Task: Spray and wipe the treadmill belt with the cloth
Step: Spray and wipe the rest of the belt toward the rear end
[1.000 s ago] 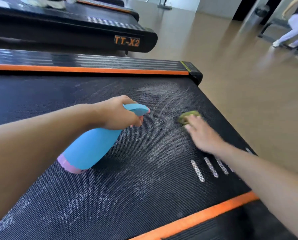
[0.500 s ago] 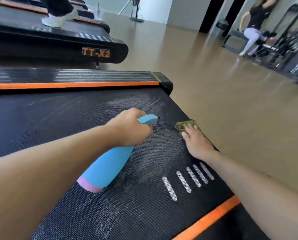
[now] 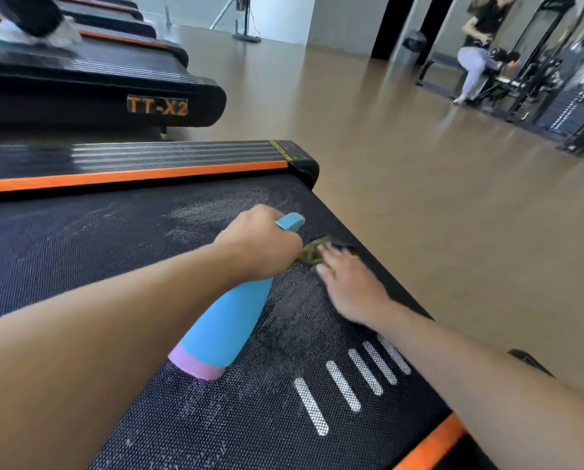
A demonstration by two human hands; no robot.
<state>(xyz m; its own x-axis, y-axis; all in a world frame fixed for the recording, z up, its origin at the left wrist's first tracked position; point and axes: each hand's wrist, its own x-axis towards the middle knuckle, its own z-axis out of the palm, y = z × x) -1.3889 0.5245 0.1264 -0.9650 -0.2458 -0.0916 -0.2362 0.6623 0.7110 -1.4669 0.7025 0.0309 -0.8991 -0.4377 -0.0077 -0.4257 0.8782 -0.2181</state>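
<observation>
The black textured treadmill belt [image 3: 80, 252] fills the lower left, with whitish spray streaks near its far end. My left hand [image 3: 260, 242] grips the neck of a blue spray bottle [image 3: 229, 327] with a purple base; its nozzle points toward the belt's end. My right hand [image 3: 348, 283] lies flat on a crumpled green cloth [image 3: 309, 254], pressing it on the belt near the rear right edge. Most of the cloth is hidden under my fingers and behind my left hand.
Orange-trimmed side rails [image 3: 131, 176] border the belt. A second treadmill marked TT-X2 [image 3: 158, 105] stands beyond, with someone's feet on it. Brown floor [image 3: 419, 198] lies to the right. A person exercises at gym machines [image 3: 480, 59] at the far right.
My right hand has slid the cloth along the belt's rear right edge, ending close to my left hand. My head has lifted, showing more of the room. The bottle stays gripped.
</observation>
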